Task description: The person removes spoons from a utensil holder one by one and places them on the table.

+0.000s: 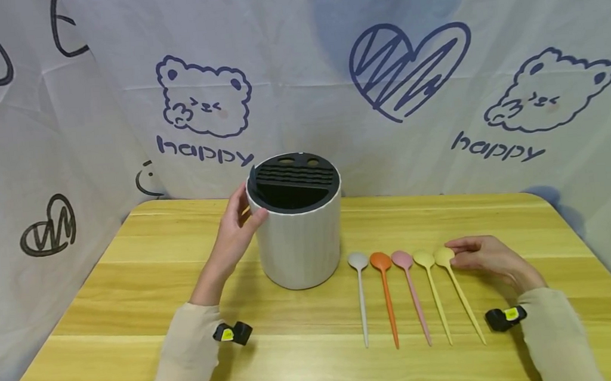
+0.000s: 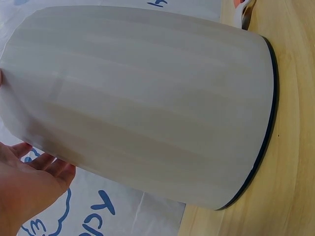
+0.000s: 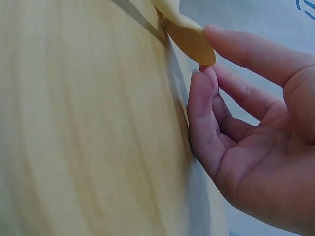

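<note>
A white cylindrical utensil holder with a black slotted top stands upright on the wooden table. My left hand holds its left side near the rim, thumb in front and fingers farther back. In the left wrist view, fingertips touch the holder's wall. My right hand pinches the edge of the rightmost yellow spoon at its bowl. The right wrist view shows that yellow bowl between thumb and fingers. The spoon's handle points toward me.
Left of that spoon lie another yellow spoon, a pink spoon, an orange spoon and a grey-white spoon, side by side. A white printed cloth hangs behind the wooden table.
</note>
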A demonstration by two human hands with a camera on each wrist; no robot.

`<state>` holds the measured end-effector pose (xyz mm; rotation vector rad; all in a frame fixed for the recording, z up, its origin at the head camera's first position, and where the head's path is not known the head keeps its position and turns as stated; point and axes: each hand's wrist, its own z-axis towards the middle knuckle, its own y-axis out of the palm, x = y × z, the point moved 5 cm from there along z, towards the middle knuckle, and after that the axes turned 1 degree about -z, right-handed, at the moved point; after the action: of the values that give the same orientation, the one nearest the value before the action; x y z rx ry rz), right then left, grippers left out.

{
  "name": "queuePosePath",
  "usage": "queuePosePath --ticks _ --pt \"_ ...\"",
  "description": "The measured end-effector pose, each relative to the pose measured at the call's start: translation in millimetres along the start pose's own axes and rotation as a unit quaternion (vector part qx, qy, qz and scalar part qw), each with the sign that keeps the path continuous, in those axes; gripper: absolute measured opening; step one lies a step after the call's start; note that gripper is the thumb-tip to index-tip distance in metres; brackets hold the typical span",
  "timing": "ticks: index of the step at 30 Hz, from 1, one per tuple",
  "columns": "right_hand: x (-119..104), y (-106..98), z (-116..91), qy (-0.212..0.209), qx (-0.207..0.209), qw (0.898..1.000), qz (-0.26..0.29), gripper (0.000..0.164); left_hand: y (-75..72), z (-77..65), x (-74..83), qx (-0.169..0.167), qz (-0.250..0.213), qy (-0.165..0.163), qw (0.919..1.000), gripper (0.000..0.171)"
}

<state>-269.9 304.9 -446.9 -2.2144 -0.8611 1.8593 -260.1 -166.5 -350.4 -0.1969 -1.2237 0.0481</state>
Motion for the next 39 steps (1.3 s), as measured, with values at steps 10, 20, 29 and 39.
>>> queuePosePath --ticks 10,20,29,39 --pt "1.0 -0.2 -0.3 0.022 0.013 1.000 0.012 0.061 0.1 0.7 -1.3 0.001 0.009 -0.012 0.9999 0.073" --pt "3.3 -0.8 0.8 0.031 0.026 0.999 0.005 0.058 0.0 0.4 -1.0 0.003 0.006 -0.014 0.9999 0.072" --pt "2.0 -1.6 -1.4 0.015 0.019 0.999 0.036 0.055 0.5 0.1 -0.2 0.003 0.003 -0.008 1.0000 0.071" --pt "-1.4 -6.0 -3.7 0.003 0.028 0.999 0.026 0.052 0.2 0.0 0.0 0.002 -0.002 -0.017 0.9998 0.070"
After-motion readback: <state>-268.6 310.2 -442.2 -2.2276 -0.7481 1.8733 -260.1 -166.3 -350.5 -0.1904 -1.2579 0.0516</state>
